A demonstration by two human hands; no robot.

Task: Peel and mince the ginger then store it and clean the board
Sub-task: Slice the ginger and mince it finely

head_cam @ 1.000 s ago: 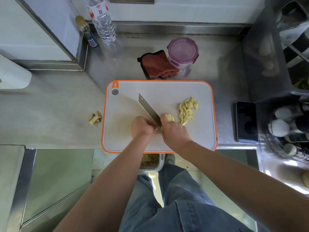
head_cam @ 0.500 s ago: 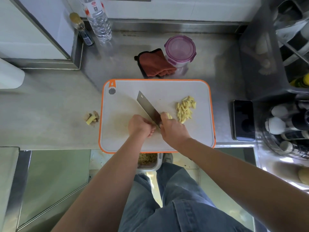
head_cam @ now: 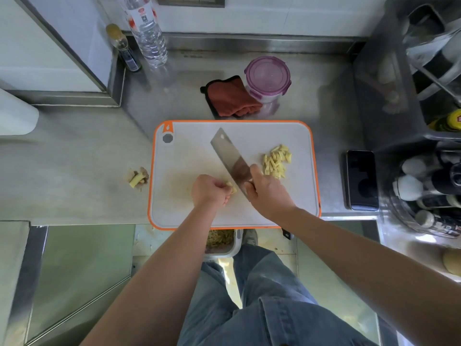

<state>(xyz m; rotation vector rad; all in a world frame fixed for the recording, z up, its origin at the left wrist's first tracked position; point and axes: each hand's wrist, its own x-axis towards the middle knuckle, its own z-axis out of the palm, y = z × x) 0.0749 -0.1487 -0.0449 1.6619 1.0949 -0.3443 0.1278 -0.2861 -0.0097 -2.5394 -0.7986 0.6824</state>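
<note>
A white cutting board (head_cam: 189, 156) with an orange rim lies on the steel counter. My right hand (head_cam: 268, 193) grips the handle of a cleaver (head_cam: 230, 159), its blade tilted and pointing to the far left over the board. Just left of the blade, my left hand (head_cam: 208, 192) pinches a small bunch of ginger strips (head_cam: 232, 188) against the board. A pile of cut ginger sticks (head_cam: 277, 161) lies on the right part of the board. Ginger peel scraps (head_cam: 137, 178) sit on the counter left of the board. A round container with a purple lid (head_cam: 268, 76) stands behind the board.
A red cloth (head_cam: 230, 98) lies beside the container. A water bottle (head_cam: 147, 31) and a small dark bottle (head_cam: 124, 49) stand at the back left. A black phone (head_cam: 361, 179) lies right of the board, with bottles (head_cam: 424, 193) beyond. A bin of scraps (head_cam: 220, 242) sits below the counter edge.
My right hand has swung the cleaver to the right and tilted its flat side up. The small bunch of ginger, before beside my right hand, now sits in my left fingers.
</note>
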